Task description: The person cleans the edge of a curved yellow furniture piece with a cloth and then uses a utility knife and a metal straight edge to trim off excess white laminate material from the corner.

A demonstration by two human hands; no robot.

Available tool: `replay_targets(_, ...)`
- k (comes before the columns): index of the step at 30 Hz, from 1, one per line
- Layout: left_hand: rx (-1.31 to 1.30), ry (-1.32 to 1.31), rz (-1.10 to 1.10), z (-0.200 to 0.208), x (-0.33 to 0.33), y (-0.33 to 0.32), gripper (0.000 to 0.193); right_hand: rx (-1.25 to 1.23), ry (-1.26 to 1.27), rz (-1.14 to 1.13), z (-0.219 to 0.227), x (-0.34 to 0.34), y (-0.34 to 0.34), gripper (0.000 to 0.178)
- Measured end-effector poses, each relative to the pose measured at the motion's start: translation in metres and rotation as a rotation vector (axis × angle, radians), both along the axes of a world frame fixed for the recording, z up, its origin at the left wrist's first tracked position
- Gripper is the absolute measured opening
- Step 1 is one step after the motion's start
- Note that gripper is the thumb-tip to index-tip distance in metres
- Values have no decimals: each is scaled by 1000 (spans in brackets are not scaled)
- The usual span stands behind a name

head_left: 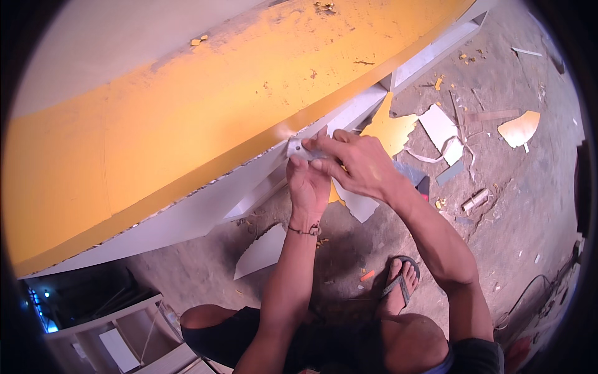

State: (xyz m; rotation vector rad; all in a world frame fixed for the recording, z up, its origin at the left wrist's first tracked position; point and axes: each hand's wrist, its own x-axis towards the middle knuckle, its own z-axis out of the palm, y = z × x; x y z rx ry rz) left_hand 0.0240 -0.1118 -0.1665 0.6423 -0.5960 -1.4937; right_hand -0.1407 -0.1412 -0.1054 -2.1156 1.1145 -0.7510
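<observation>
A long curved counter panel with a yellow top (187, 143) crosses the view from the lower left to the upper right. Its near edge is ragged, with a pale front below. Against this edge sits a small silver metal tool (295, 148) with a round hole; its exact kind cannot be made out. My left hand (309, 190) grips it from below, the thumb on its near side. From the right, my right hand (364, 163) holds the same tool, fingers bent over it. The fingers hide much of the tool.
Torn yellow sheet (398, 128) and white offcuts (441, 131) lie on the dirty floor to the right. Another white offcut (261, 250) lies below the panel. A wooden frame (118, 336) stands at lower left. My sandalled foot (398, 283) is on the floor.
</observation>
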Motion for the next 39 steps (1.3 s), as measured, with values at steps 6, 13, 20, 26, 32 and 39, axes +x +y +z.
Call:
replay_targets(6, 6, 57, -28, 0, 11, -1, 76, 45, -95, 46, 3, 7, -4, 35)
replay_targets(13, -27, 20, 9, -1, 6, -1, 58, 11, -103, 38, 2, 8, -10, 34)
replay_targets(20, 72, 28, 72, 6, 1, -6, 67, -22, -44, -29, 3, 4, -5, 35)
replay_targets(26, -4, 62, -74, 10, 7, -2, 65, 63, -57, 11, 11, 8, 0, 33)
replay_targets(32, 81, -3, 80, 2, 5, -4, 70, 39, 8, -15, 11, 6, -5, 35)
replay_targets(39, -24, 22, -37, 10, 8, 1, 72, 48, -57, -3, 16, 7, 3, 37)
